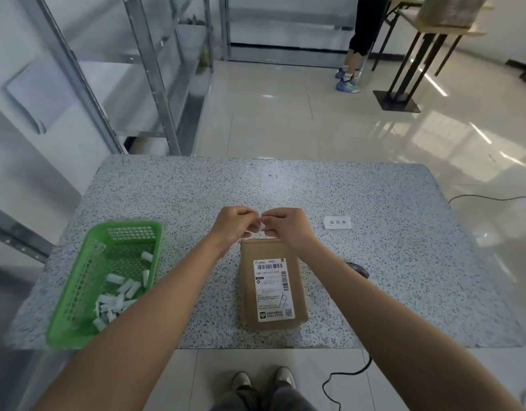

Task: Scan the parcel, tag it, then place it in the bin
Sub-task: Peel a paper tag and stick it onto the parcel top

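Note:
A flat brown parcel with a white shipping label lies face up near the front middle of the speckled table. Just beyond its far end, my left hand and my right hand meet fingertip to fingertip, both pinching a small white tag held a little above the table. A stack of white tags with printed characters lies to the right of my hands. The green plastic bin stands at the front left, holding several crumpled white paper strips.
A dark scanner lies partly hidden behind my right forearm, its black cable trailing to the floor. Metal shelving stands beyond the table on the left. Another person's legs and a black-legged table are farther back.

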